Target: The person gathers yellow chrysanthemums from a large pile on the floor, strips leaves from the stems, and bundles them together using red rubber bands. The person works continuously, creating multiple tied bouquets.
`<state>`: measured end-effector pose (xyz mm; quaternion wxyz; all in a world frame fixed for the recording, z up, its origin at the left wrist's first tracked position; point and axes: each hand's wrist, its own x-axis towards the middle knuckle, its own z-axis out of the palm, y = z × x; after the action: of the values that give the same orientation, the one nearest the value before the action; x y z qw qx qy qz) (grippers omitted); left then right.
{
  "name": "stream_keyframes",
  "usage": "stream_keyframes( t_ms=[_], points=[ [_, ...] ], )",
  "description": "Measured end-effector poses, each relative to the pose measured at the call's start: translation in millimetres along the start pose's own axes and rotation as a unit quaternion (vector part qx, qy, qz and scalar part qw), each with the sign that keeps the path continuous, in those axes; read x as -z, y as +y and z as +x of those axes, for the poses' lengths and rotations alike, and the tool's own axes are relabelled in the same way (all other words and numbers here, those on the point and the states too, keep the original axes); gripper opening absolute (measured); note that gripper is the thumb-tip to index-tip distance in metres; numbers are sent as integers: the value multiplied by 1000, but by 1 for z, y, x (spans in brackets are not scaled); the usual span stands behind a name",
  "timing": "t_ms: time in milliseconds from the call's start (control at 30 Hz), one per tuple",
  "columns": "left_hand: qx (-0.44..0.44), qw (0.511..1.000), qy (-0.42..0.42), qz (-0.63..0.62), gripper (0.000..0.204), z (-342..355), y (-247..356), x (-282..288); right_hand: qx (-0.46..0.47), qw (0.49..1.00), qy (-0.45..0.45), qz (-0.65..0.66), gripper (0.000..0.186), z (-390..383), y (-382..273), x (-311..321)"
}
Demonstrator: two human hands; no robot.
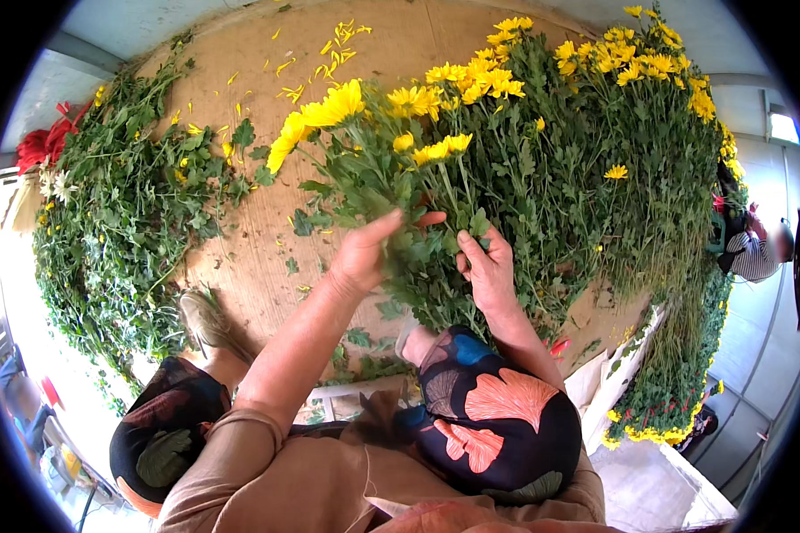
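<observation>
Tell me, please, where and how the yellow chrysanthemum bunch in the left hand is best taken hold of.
Probably by its leafy stems, below the yellow blooms, with the grip coming from the near side, where the left hand is. The blooms fan out at the far end and the stems run back toward the wearer, so this approach should spare the flower heads.

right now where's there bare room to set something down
The brown board shows bare between the leafy heap at left and the left hand, bar fallen leaves, and toward its far side, among loose petals. It is crowded around the right hand and to its right, where yellow-flowered stems cover most of it.
</observation>
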<state>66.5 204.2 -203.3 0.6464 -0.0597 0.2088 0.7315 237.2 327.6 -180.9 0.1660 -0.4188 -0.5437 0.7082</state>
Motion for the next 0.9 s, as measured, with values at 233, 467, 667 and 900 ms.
stream_keyframes(
  t_ms=[233,467,667,900],
  points=[
    [30,998,-48,3,61,2,1,-7,2,999,-45,-6,26,-3,5,-4],
    [9,996,-29,81,56,6,-7,0,-95,975,-110,171,34,12,-23,3],
    [33,998,6,55,55,10,-16,-3,-66,972,100,202,23,25,-17,8],
    [36,998,28,47,53,8,-30,1,125,930,346,21,24,53,-45,81]
  ],
)
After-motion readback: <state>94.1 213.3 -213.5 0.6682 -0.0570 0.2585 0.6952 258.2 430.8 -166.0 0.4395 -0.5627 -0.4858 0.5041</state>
